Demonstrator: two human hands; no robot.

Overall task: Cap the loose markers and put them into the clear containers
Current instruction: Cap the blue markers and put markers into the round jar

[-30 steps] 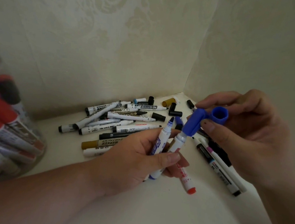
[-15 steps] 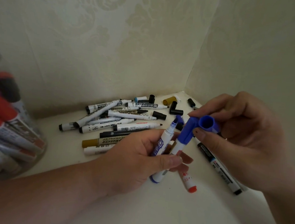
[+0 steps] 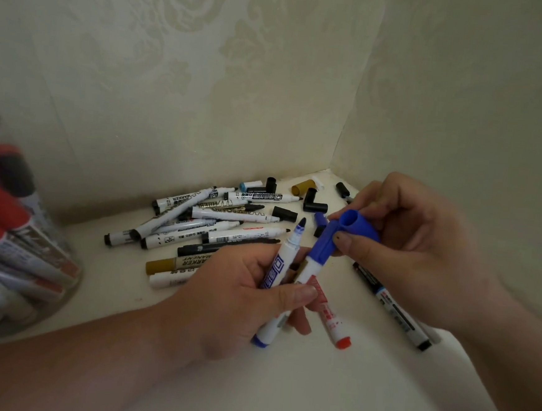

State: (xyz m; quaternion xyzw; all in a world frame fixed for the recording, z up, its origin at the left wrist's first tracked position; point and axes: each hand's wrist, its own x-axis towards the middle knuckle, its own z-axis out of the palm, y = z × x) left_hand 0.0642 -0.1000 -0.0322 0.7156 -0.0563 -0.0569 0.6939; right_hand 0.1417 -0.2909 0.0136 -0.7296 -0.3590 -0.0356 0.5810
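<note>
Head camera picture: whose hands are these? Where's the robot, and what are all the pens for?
There is no robot here. A person wears a camera on their head, so you see their own two hands from above. The left hand holds two markers: an uncapped blue marker and a capped marker beside it. The right hand pinches a loose blue cap, its open end facing us. On the white surface, in the corner, lies a pile of markers and loose black caps. A red-ended marker pokes out under the left hand; I cannot tell whether it is held. At the left stands a clear container with markers inside, blurry. The job: cap them and put them away.
</note>
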